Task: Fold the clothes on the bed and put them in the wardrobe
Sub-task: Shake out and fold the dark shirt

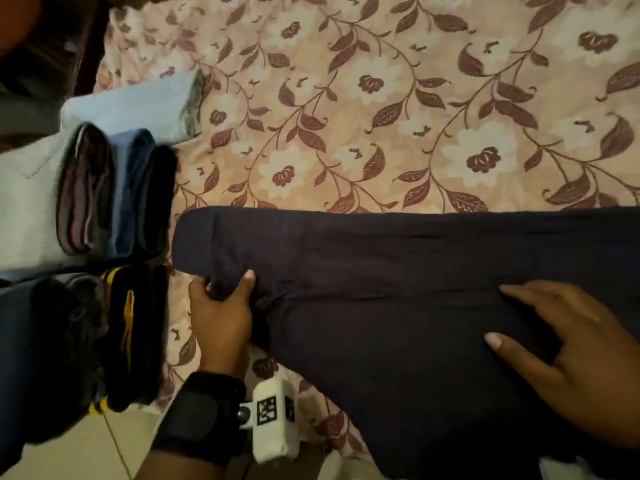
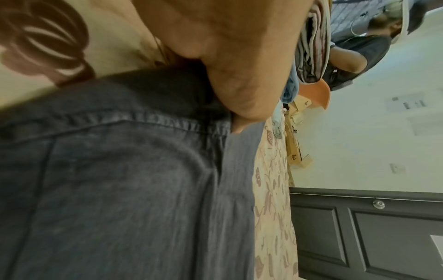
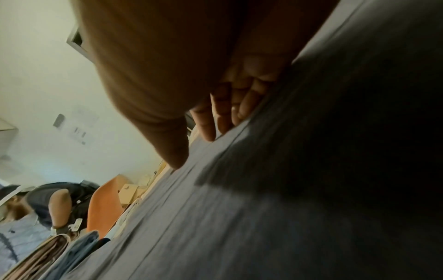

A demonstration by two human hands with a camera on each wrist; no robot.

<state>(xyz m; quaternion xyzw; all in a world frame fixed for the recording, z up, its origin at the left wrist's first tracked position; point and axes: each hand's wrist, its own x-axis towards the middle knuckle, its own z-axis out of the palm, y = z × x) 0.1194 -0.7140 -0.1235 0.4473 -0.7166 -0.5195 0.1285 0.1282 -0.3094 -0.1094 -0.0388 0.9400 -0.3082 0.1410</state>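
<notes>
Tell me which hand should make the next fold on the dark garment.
Left, probably. The left hand already grips the dark garment's left end and could carry it over; the right hand lies flat on the cloth, pinning it.

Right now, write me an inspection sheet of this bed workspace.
Surface: floral bedsheet, lying flat on the bed.
Job's things: dark navy garment spread across the near side; folded clothes stack at the left edge.
Clutter: black and yellow garment and other dark clothes by the near left corner.
Hands: left hand grips the dark navy garment's left corner; right hand lies flat on it with fingers spread.
Cables: nothing seen.
Surroundings: tiled floor; dark panelled door; another person and an orange chair beyond the bed.
</notes>
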